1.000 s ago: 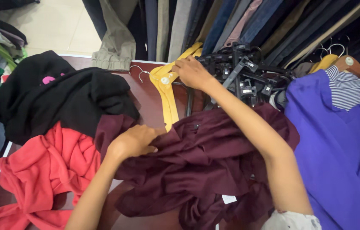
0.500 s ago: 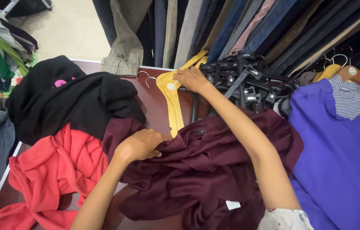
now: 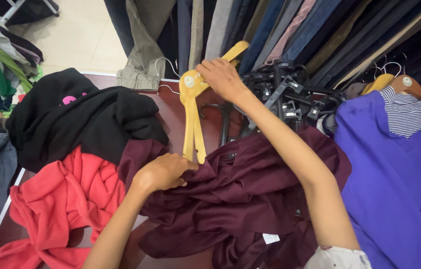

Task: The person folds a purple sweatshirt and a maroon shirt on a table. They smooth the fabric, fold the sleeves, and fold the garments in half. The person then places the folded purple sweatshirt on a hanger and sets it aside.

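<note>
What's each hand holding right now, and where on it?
Right hand has its grip on the yellow wooden hanger at its top. Left hand bunches the maroon garment at its upper edge.

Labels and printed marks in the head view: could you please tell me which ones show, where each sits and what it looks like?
Sewn-in label: small white rectangle on the maroon garment, near the bottom edge.
Pink printed mark: on the black garment, upper left; partly folded under.
No packages, signs or screens show.
</note>
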